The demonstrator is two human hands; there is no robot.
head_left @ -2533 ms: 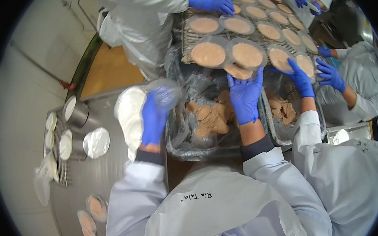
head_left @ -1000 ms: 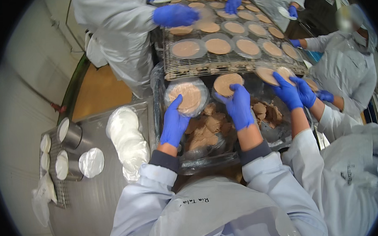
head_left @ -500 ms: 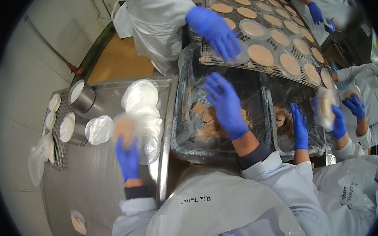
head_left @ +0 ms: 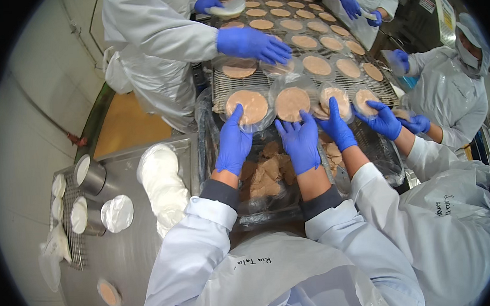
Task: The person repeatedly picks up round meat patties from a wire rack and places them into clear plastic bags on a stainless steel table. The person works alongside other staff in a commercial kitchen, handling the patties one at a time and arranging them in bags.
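A bin (head_left: 263, 218) holds tan pieces (head_left: 270, 176). The left hand (head_left: 233, 147) grips a round patty (head_left: 249, 107), thumb above, other fingers hidden. The right hand (head_left: 300, 145), fingers partly spread, touches the second patty (head_left: 292, 103); whether it grips, I cannot tell. Both patties are at the near edge of the conveyor (head_left: 227, 88).

Left patty (head_left: 247, 106) and right patty (head_left: 292, 104), flat, round, pale pink, each with clear film (head_left: 294, 81), are positioned side by side at the near edge of the wire belt (head_left: 386, 93).
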